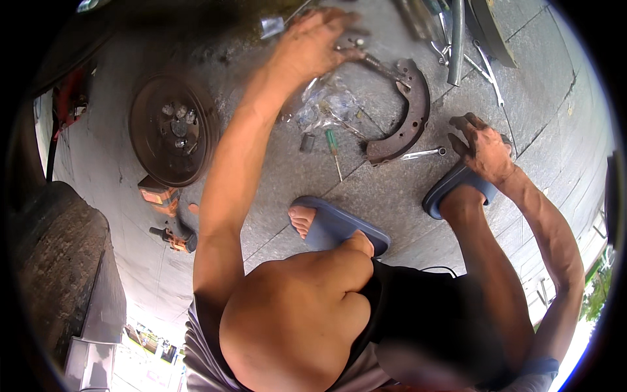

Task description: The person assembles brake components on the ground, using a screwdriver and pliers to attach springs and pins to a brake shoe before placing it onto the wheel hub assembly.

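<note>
Brake shoe: the curved, rusty brake shoe [419, 108] lies on the grey paving [274, 176], ahead of and between the feet.
Rod: a dark metal rod [380, 66] runs from the shoe's upper end toward the left thumb.
Left hand: the left hand [312, 44] is by the rod's far end, fingers blurred; I cannot tell whether they grasp it.
Right hand: the right hand [486, 150] is over the right sandal [439, 189], fingers parted, loosely bent and released; contact cannot be told.
Beside the shoe: a wrench [424, 154] near its lower end; clear plastic [326, 104] and a green-handled screwdriver [332, 142] to its left.
Upper right: more wrenches [490, 75] and a grey hose [456, 46].
Far left: a brown drum [147, 134], with an orange-and-black power tool [171, 215] just below.
</note>
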